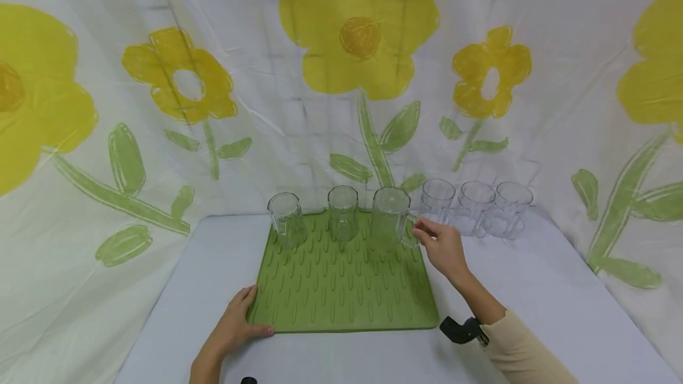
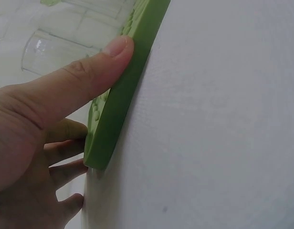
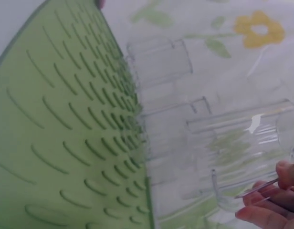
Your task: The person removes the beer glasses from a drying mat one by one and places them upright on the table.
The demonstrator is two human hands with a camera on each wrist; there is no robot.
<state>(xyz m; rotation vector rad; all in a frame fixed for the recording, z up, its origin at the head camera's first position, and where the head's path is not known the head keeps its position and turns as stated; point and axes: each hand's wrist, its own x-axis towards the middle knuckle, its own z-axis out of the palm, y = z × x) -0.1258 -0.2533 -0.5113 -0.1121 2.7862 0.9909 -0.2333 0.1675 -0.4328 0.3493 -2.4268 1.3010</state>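
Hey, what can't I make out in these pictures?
Head view: small black object, cut off by bottom edge.
Left wrist view: part of a glass mug, hidden behind the left hand.
Right wrist view: rest of the right hand, cut off by right edge.
Right wrist view: base of the topmost glass mug, blurred.

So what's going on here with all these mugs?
The fingers of a person's right hand pinch the handle of a clear glass mug, over the back right of a ridged green mat; whether the mug touches is unclear. The left hand grips the mat's near left corner. Two similar mugs stand near the mat's back, and three more stand on the white tabletop rightward.
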